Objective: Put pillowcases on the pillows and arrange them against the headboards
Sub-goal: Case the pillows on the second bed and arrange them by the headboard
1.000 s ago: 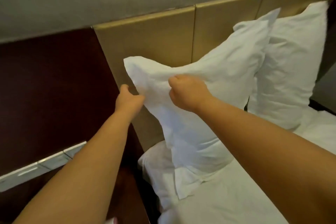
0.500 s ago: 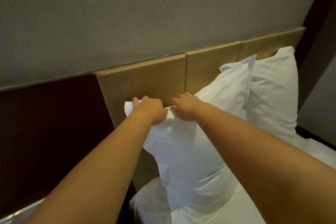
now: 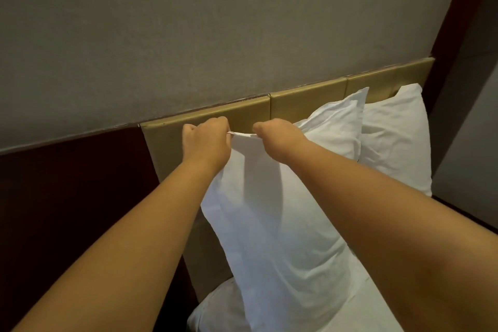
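Before the headboard (image 3: 307,102), pillow (image 3: 269,224) beneath the hands, left hand (image 3: 206,140) and right hand (image 3: 277,137) tight on its top edge.

person, two arms in view. bare left hand (image 3: 206,140): broad back, rounded knuckles, faint crease at the wrist. bare right hand (image 3: 275,135): same build, knuckles rounded, wrist thick. bare left forearm (image 3: 129,245) and bare right forearm (image 3: 390,218): uncovered skin all the way to the frame edge, smooth, full, looking wider nearer the camera. dim light, darker shading along the lower edge of each arm.
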Tool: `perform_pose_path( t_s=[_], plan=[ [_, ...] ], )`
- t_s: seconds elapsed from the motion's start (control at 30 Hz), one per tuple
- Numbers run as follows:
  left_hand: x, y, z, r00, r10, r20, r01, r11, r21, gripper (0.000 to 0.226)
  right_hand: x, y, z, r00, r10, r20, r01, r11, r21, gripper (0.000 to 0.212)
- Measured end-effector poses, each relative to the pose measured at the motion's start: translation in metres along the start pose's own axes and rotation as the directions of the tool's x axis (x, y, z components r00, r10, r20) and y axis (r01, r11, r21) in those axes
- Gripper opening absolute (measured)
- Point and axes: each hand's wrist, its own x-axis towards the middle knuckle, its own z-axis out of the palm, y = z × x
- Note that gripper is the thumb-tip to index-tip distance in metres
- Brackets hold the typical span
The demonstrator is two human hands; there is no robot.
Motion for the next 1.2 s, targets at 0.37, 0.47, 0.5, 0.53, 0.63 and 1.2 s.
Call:
perform_pose_path(
  t_s=[0.37, 0.47, 0.5, 0.53, 0.63, 1.2],
  plan=[
    [-0.002, 0.019, -0.001, 0.970, -0.054, 0.239, 0.027, 0.993, 0.118, 0.016, -0.005, 0.015, 0.010, 0.999, 0.030, -0.025, -0.029, 0.998, 0.059, 0.027],
    [-0.003, 0.029, 0.001, 0.931, -0.020, 0.365, -0.009, 0.997, 0.078, 0.025, -0.008, 0.028, 0.007, 0.999, 0.044, 0.019, -0.045, 0.997, 0.067, 0.038],
    [-0.003, 0.033, 0.004, 0.920, -0.009, 0.391, -0.018, 0.998, 0.066, 0.027, -0.009, 0.032, 0.007, 0.998, 0.049, 0.034, -0.051, 0.997, 0.065, 0.042],
    [-0.002, 0.037, 0.008, 0.914, -0.004, 0.405, -0.023, 0.998, 0.062, 0.029, -0.010, 0.037, 0.008, 0.998, 0.051, 0.048, -0.054, 0.997, 0.060, 0.043],
    [0.001, 0.047, 0.024, 0.908, -0.028, 0.419, -0.002, 0.997, 0.072, 0.034, -0.010, 0.053, 0.010, 0.996, 0.058, 0.070, -0.060, 0.998, 0.024, 0.040],
    [0.028, 0.075, 0.056, 0.980, 0.113, 0.166, -0.110, 0.993, -0.032, 0.010, 0.024, 0.116, 0.010, 0.969, 0.084, 0.231, -0.062, 0.993, -0.104, 0.028]
  ],
)
